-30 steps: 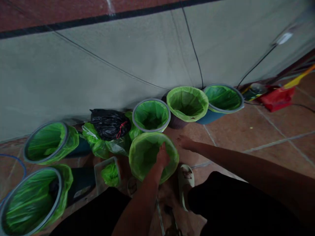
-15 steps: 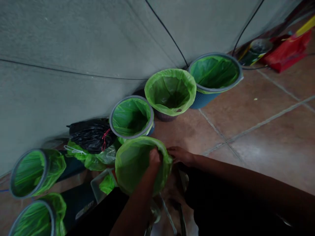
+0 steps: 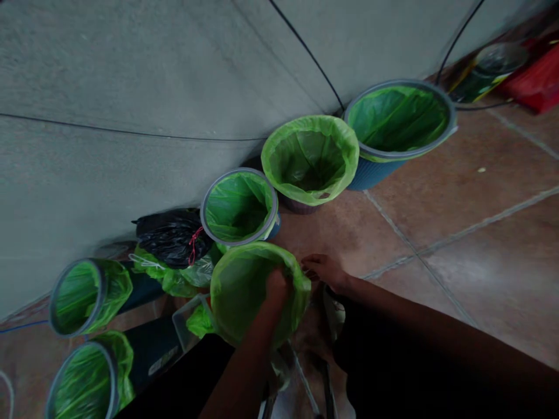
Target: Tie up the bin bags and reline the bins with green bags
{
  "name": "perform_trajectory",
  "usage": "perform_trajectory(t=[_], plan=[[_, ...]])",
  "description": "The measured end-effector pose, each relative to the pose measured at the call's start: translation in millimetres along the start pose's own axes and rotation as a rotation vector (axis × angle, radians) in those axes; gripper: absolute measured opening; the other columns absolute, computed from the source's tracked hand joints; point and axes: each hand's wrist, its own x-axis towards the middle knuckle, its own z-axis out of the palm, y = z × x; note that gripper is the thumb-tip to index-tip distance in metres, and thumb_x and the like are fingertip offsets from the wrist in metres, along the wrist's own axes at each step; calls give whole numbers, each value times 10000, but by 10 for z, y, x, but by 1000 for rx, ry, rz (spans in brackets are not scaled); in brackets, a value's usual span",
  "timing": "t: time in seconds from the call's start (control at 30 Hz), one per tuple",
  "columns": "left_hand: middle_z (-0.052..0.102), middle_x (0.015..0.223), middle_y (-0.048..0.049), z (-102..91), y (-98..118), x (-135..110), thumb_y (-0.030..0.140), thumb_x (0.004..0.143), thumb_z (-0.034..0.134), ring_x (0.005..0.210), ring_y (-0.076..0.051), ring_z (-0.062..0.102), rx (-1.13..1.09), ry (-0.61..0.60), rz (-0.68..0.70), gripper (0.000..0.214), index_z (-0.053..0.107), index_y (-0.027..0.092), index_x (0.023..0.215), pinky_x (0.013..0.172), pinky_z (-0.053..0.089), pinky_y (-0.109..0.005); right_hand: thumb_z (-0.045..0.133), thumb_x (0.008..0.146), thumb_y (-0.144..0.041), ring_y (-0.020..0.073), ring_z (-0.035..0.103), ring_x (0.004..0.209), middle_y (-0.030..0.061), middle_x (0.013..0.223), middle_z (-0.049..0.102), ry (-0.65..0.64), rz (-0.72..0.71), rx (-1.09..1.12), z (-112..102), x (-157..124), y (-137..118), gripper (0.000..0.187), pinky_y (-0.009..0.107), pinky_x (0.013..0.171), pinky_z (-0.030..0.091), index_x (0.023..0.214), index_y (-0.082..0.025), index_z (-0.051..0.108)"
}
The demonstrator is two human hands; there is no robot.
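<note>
A trash bin covered by a light green bin liner [image 3: 238, 291] is between my legs, its mouth facing up towards me. My left hand [image 3: 278, 288] reaches inside the mouth and is closed against the liner at the right inner wall; its fingertips are hidden. Just outside the right rim, my right hand [image 3: 325, 270] has its fingers bent together at the liner's edge, in a pinch. Thin pale strands show by those fingertips, too blurred to make out.
Along the wall stand a small lined bin [image 3: 209, 212], a bin with a loose green liner [image 3: 267, 157] and a large blue bin [image 3: 375, 174]. A tied black bag [image 3: 168, 235] lies to the left. Two lined bins [image 3: 102, 285] [image 3: 114, 372] lie tipped. A red bag [image 3: 539, 81] is far right.
The view has shifted, so the bins on the left appear further right. My left hand sits slightly lower inside the liner. My right hand has drawn a little away from the rim.
</note>
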Motion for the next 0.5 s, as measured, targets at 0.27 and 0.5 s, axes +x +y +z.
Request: perform_trajectory(t=[0.27, 0.5], plan=[[716, 1032, -108, -392, 352, -403, 258, 897, 460, 987, -234, 666, 108, 93, 17, 245, 669, 189, 1005, 926, 481, -350, 619, 787, -340, 99, 540, 575, 24, 729, 667, 47, -236, -173, 158, 244, -405, 190, 214, 534, 423, 795, -157, 671], [666, 697, -48, -441, 519, -61, 420, 949, 362, 627, -170, 632, -127, 130, -146, 402, 635, 197, 758, 698, 491, -295, 685, 753, -294, 148, 625, 723, 51, 867, 712, 0, -345, -392, 330, 114, -387, 200, 247, 665, 474, 902, -162, 678]])
